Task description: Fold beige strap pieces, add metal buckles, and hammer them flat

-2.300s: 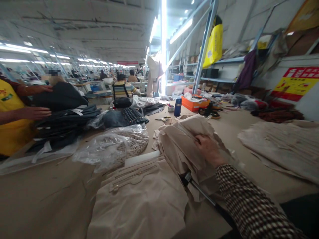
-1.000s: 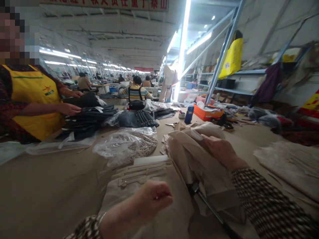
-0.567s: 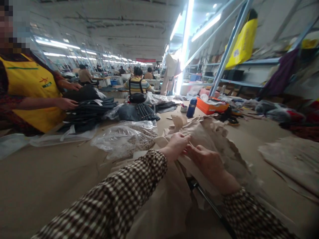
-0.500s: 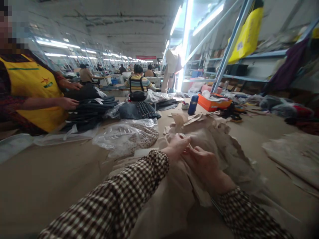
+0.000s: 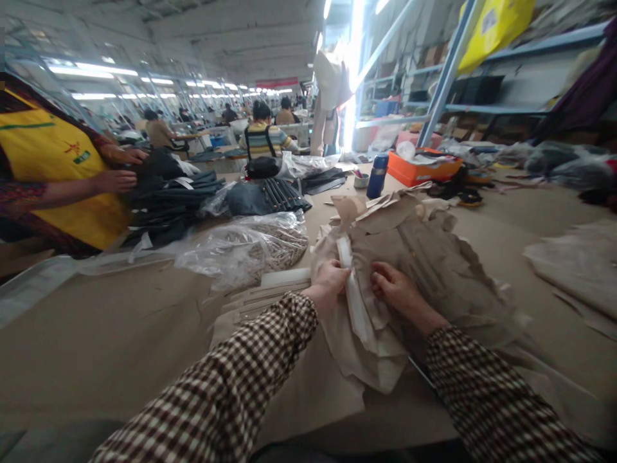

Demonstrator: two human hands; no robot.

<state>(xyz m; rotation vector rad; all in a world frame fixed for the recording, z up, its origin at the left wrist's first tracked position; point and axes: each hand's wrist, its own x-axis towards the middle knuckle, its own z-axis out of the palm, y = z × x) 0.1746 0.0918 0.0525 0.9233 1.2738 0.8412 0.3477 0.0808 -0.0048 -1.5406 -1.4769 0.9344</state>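
Beige garment (image 5: 424, 270): matt woven cloth. Bag (image 5: 241, 247): glossy clear plastic. Table (image 5: 96, 334): matt, smooth.

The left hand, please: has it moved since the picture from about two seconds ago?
Yes. The left hand, out of view then, now grips the beige fabric beside the right hand.

no text sharp enough to read; red banner (image 5: 273, 82) lettering blurred

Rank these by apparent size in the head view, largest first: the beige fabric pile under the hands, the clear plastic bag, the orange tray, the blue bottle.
1. beige fabric pile
2. clear plastic bag
3. orange tray
4. blue bottle
The tray and bottle lie farther from the camera, so their true sizes are unsure.
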